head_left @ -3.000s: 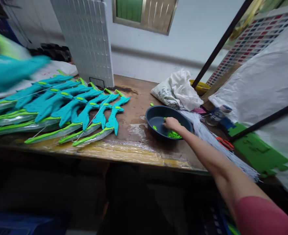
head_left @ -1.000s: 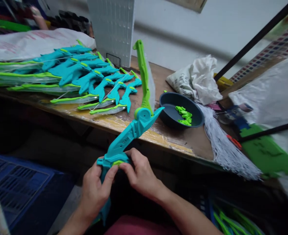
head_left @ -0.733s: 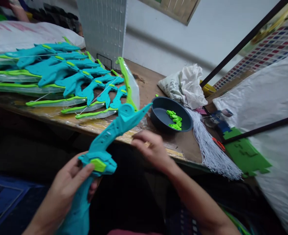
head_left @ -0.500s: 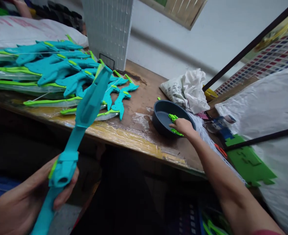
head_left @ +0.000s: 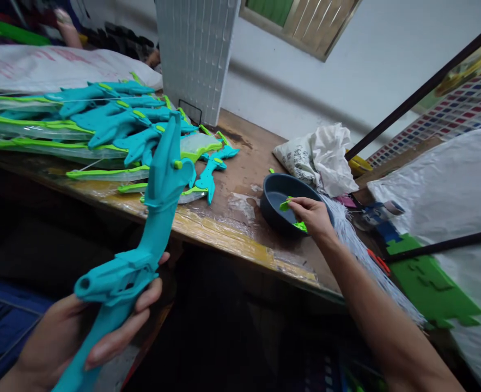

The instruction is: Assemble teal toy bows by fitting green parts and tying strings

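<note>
While the workbench (head_left: 250, 158) stretches beyond both hands, turquoise-and-green bows (head_left: 115, 130) lie overlapping past the left hand (head_left: 54, 332). Well apart from its fellow, that hand wraps round a turquoise bow (head_left: 158, 231) whose lower end is cut off below. Over a dark bowl (head_left: 269, 213), the right hand (head_left: 314, 219) pinches a small green piece (head_left: 284, 206) in a closed grip that partly covers it. Other green pieces (head_left: 300, 226) lie in the bowl beneath that hand, partly hidden.
</note>
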The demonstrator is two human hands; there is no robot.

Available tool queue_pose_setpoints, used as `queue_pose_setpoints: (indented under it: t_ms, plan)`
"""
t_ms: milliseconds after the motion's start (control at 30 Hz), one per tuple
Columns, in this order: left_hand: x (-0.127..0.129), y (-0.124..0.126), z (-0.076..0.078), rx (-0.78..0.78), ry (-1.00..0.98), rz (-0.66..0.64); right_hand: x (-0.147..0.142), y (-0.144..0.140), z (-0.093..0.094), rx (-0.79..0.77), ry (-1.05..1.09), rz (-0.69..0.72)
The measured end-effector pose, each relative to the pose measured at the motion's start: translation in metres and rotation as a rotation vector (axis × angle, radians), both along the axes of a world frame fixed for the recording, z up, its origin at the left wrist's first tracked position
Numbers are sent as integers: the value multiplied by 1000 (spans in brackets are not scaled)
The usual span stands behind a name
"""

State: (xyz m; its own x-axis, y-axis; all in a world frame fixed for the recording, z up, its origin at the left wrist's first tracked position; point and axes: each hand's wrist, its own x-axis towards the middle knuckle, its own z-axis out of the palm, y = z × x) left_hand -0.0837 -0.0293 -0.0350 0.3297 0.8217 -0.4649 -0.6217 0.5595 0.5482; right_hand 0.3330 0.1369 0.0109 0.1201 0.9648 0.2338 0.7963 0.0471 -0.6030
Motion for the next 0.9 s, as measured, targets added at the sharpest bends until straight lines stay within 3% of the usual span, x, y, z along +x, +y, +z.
queue_pose_setpoints:
  t_ms: [200, 333, 433, 567, 700, 900]
  plan:
    - [16, 2, -3, 174, -261, -120, -122, -82, 4, 79, 637, 439]
    - [21, -1, -12, 236, -326, -202, -175, -129, 6, 288, 567, 642]
    - [23, -7, -15, 285, -340, -261, -191, -148, 6, 375, 400, 732]
    - [32, -15, -15, 299, -308, -289, -198, -162, 3, 451, 222, 737]
    - [42, -20, -16, 259, -304, -242, -204, -170, -3, 437, 168, 726]
    - [42, -19, -17, 277, -335, -323, -206, -174, -10, 460, 99, 743]
